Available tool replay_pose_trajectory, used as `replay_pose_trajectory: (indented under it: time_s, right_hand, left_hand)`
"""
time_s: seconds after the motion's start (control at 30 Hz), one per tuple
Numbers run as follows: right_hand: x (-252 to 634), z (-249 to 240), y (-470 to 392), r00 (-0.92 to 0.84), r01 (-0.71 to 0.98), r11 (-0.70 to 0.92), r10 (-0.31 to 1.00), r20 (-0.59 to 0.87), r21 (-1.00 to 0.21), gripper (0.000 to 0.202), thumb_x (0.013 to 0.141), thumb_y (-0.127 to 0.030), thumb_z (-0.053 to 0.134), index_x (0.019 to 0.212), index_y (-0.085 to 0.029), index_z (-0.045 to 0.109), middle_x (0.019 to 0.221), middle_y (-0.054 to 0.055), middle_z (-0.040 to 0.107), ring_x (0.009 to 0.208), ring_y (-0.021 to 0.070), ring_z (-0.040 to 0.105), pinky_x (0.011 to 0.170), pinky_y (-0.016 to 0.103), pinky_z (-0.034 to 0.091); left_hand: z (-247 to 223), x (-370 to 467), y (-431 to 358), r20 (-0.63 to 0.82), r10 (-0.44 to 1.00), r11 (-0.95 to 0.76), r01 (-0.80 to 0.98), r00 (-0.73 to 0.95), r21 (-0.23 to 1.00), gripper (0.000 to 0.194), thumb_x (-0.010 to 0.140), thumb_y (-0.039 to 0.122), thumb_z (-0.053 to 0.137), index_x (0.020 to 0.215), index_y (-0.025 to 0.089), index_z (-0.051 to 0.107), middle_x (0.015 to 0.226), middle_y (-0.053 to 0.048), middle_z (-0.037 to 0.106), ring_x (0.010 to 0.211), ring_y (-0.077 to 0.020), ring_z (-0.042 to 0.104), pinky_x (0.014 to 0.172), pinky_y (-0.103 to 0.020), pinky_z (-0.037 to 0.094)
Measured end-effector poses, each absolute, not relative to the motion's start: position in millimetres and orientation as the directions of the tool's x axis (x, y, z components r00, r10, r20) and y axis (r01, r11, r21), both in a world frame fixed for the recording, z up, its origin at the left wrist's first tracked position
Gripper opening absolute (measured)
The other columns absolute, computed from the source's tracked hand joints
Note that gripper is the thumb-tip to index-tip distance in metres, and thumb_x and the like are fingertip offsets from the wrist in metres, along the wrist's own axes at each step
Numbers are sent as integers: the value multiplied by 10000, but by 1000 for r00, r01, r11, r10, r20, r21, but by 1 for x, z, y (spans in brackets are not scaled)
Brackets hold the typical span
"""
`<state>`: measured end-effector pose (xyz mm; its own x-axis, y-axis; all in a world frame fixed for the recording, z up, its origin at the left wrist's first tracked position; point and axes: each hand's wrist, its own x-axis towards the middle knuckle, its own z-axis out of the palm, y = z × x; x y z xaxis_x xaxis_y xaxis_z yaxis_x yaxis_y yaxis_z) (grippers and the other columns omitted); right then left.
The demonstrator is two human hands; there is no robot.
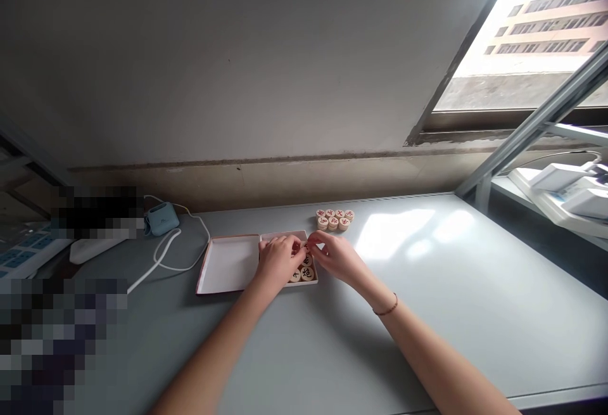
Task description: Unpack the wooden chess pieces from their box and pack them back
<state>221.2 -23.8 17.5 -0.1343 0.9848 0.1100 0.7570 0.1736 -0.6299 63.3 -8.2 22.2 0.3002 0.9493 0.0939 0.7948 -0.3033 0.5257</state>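
An opened flat box lies on the desk, its pale tray [311,283] holding wooden Chinese chess pieces [307,274] with black characters. My left hand [280,258] is over the tray with curled fingers, covering much of it; what its fingertips grip, if anything, is hidden. At the tray's upper right corner, my right hand [335,258] pinches at a Chinese chess piece that is mostly covered by the fingers. The fingertips of both hands nearly meet there. Behind my right hand stand stacked pieces with red characters [333,222], set in two rows.
The box's lid [230,266] lies open to the left, white inside. A light blue charger [162,218] with a white cable [164,250] sits further left, near power strips [28,250]. A wall runs behind the grey desk [427,301]; a shelf with white devices [570,187] is at right.
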Motion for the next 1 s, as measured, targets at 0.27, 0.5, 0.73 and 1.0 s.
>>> replay_pose_trajectory:
  time_s: [0.27, 0.5, 0.73, 1.0]
  right_hand:
    - [210, 20, -30, -208, 667, 500, 837, 506, -553, 260, 856, -240, 535, 1114, -225, 566, 1021, 76, 663, 887, 197, 615, 736, 322, 516]
    - [223, 28, -25, -83, 705, 464, 805, 588, -536, 193, 881, -252, 464, 982, -218, 625, 1049, 92, 674, 888, 194, 636, 780, 336, 512]
    - [293, 21, -4, 327, 862, -178, 911, 251, -475, 124, 762, -321, 533, 768, -226, 612, 711, 22, 638, 666, 187, 580, 556, 262, 377]
    - [286, 16, -2, 318, 895, -225, 928, 197, -385, 157, 820, -288, 509, 805, -189, 631, 874, 99, 667, 797, 228, 597, 598, 288, 403]
  left_hand:
    - [25, 55, -9, 117, 985, -159, 410, 126, 898, 216, 845, 399, 553, 901, 215, 652, 882, -30, 720, 783, -169, 653, 737, -292, 494]
    - [18, 54, -11, 100, 992, -111, 143, 80, 984, 218, 843, 361, 581, 939, 169, 616, 959, -79, 712, 889, -180, 676, 770, -282, 537]
    - [24, 49, -11, 108, 992, -116, 125, 66, 985, 235, 836, 293, 586, 1051, 209, 634, 1007, -59, 710, 909, -173, 689, 819, -311, 558]
    - [15, 51, -12, 174, 980, -191, 230, 91, 954, 267, 826, 251, 601, 1085, 205, 646, 1012, -54, 662, 860, -142, 661, 783, -270, 560]
